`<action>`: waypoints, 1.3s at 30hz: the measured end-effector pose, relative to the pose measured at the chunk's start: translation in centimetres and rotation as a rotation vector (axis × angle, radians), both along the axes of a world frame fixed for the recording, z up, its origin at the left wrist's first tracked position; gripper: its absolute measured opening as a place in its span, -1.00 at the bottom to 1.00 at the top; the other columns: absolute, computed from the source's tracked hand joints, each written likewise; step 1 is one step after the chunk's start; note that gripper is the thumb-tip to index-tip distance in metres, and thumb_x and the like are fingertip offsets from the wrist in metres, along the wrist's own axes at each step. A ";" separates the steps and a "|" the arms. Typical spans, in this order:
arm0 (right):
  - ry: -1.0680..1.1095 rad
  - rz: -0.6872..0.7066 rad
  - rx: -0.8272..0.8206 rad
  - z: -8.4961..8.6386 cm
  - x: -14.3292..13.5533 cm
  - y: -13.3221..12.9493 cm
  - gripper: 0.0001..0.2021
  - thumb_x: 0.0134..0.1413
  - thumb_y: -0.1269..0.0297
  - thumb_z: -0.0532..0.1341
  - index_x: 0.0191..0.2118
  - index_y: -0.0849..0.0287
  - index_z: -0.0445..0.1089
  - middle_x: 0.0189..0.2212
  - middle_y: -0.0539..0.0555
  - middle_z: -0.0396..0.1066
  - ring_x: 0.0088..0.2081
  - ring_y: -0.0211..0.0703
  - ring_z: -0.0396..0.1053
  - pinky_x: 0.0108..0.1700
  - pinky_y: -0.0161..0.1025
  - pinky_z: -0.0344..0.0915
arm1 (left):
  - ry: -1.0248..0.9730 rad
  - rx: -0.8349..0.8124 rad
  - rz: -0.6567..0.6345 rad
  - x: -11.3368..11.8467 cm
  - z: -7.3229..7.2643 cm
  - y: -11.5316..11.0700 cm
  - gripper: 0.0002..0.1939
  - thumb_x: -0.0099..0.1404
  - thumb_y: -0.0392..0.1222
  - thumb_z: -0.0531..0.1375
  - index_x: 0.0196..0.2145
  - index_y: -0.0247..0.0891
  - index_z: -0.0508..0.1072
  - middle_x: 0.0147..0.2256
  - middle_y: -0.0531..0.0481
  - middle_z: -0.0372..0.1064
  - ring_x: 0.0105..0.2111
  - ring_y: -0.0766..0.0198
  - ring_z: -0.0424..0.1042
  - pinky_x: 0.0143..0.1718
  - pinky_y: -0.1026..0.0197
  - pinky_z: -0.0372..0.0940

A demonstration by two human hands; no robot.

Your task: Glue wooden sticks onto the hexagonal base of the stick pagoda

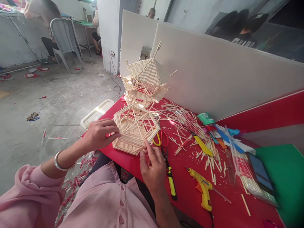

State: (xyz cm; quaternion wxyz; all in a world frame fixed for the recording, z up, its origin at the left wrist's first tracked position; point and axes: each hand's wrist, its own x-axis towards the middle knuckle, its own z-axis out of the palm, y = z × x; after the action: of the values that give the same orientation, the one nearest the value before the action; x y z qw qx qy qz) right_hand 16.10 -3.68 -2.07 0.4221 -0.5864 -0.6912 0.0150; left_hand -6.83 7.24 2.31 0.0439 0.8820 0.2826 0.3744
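An octagon-like frame [131,132] built from thin wooden sticks lies at the near edge of the red table. My left hand [101,134] grips its left side between thumb and fingers. At its near right corner, my right hand [153,163] pinches the stick wall with thumb and forefinger. Just behind rises a stick pagoda model [147,74] with a pointed roof and a lower tier of eaves. Scissors [163,138] with red and yellow handles lie right of the frame, partly hidden by it. Beside my right hand is a yellow-and-black handled tool [170,180].
Loose sticks [182,118], a yellow cutter [203,145] and a yellow glue gun [201,186] lie on the red table [187,205]. A phone [260,172] rests on packaged sticks. White boards [201,69] stand behind. People sit in the background, one near a grey chair [64,34].
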 end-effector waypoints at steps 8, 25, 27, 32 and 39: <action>-0.013 0.007 0.018 0.2 -0.1 0.1 -0.48 0.24 0.42 0.14 0.31 0.09 0.18 -0.27 0.12 0.39 -0.26 -0.14 0.38 -0.21 -0.18 0.40 | 0.001 0.009 0.016 0.1 0.0 0.0 -0.85 0.33 -0.22 0.21 -0.41 -0.22 0.50 -0.45 0.04 0.47 -0.46 0.37 0.41 -0.42 0.31 0.27; 0.049 -0.087 -0.004 0.1 2.1 -2.4 -0.55 0.27 0.35 0.13 0.25 0.04 0.23 -0.29 0.07 0.35 -0.30 -0.21 0.36 -0.22 -0.23 0.39 | -0.167 0.062 0.012 0.2 1.4 -2.8 -0.92 0.21 -0.33 0.31 -0.37 -0.22 0.47 -0.44 0.06 0.44 -0.45 0.36 0.42 -0.41 0.30 0.32; -0.015 -0.187 -0.086 -1.0 3.7 -3.9 -0.61 0.28 0.24 0.13 0.19 0.06 0.29 -0.25 0.10 0.37 -0.25 -0.15 0.39 -0.20 -0.19 0.41 | -0.270 -0.049 -0.007 1.3 1.6 -4.9 -0.90 0.20 -0.38 0.31 -0.36 -0.24 0.47 -0.44 0.05 0.43 -0.48 0.39 0.40 -0.45 0.34 0.30; -0.346 -0.421 -0.280 -4.9 5.5 -7.0 -0.24 0.04 -0.18 0.25 0.23 0.27 0.24 -0.06 0.38 0.37 -0.04 0.26 0.34 -0.11 0.13 0.36 | -0.513 -0.614 -0.184 7.5 -0.4 -10.2 -0.84 0.25 -0.21 0.31 -0.46 -0.27 0.47 -0.55 0.04 0.36 -0.58 0.42 0.28 -0.59 0.36 0.18; -0.321 -0.508 -0.471 -6.2 6.5 -8.6 -0.13 -0.07 -0.07 0.33 0.29 0.30 0.14 -0.05 0.45 0.32 -0.06 0.34 0.33 -0.18 0.14 0.33 | -0.775 -1.435 -0.093 15.5 -4.8 -11.0 -0.55 -0.03 0.17 0.42 -0.54 -0.32 0.51 -0.64 0.09 0.27 -0.63 0.45 0.14 -0.60 0.35 0.09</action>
State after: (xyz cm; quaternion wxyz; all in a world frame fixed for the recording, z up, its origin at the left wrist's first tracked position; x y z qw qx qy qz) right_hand 22.57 -12.28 -8.26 0.1524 -0.8150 -0.5585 -0.0236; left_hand 8.70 -3.77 -2.51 0.7080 0.4580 0.3817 0.3784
